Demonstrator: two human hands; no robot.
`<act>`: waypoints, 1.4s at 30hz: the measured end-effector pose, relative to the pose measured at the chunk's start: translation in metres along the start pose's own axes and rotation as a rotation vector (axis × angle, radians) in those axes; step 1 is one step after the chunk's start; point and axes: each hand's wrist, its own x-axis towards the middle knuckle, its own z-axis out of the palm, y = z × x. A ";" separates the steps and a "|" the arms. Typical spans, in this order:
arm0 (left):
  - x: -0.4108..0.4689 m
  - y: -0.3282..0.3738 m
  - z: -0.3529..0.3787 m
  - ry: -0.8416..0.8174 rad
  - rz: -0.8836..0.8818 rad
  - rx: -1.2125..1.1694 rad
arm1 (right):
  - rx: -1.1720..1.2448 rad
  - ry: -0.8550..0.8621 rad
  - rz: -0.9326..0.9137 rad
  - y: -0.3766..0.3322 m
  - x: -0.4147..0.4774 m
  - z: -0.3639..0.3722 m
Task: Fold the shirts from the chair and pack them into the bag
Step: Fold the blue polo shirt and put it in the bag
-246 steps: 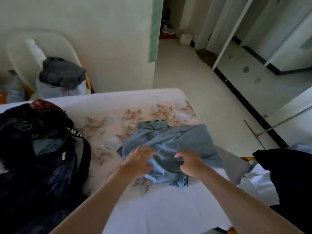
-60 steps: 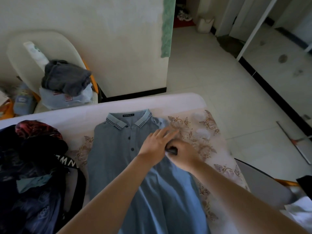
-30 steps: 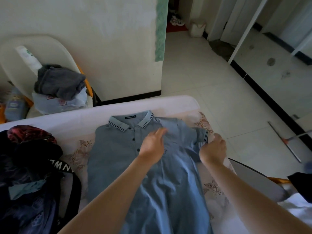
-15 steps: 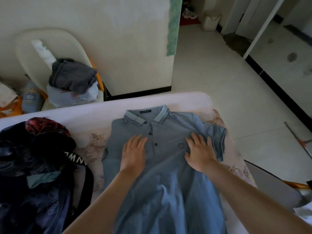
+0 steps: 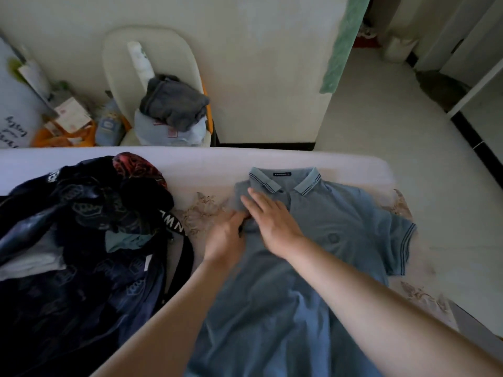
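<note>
The blue polo shirt [image 5: 326, 227] lies face up on the bed [image 5: 217, 161], collar toward the far edge, and the sleeve on the person's right is spread flat. The right hand [image 5: 272, 224] rests on the shirt just beside the collar, fingers [image 5: 257, 201] straight and released, pressing the cloth. The left hand [image 5: 227, 240] is at the shirt's opposite shoulder edge, touching the right hand, its fingers curled and pinching bunched fabric. A dark bag [image 5: 81, 254] lies on the bed just left of the shirt, with cloth showing in its mouth. A grey garment [image 5: 174, 104] is piled on the chair [image 5: 152, 42] beyond the bed
</note>
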 end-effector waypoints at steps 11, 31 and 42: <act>-0.038 0.000 0.025 -0.053 0.101 -0.107 | -0.355 -0.097 0.153 0.072 -0.034 0.005; -0.034 0.008 -0.006 -0.282 -0.225 -0.051 | 0.151 -0.205 0.498 0.032 0.009 -0.011; -0.033 -0.018 -0.069 0.443 -0.530 0.058 | 1.136 -0.006 0.445 -0.027 0.056 -0.045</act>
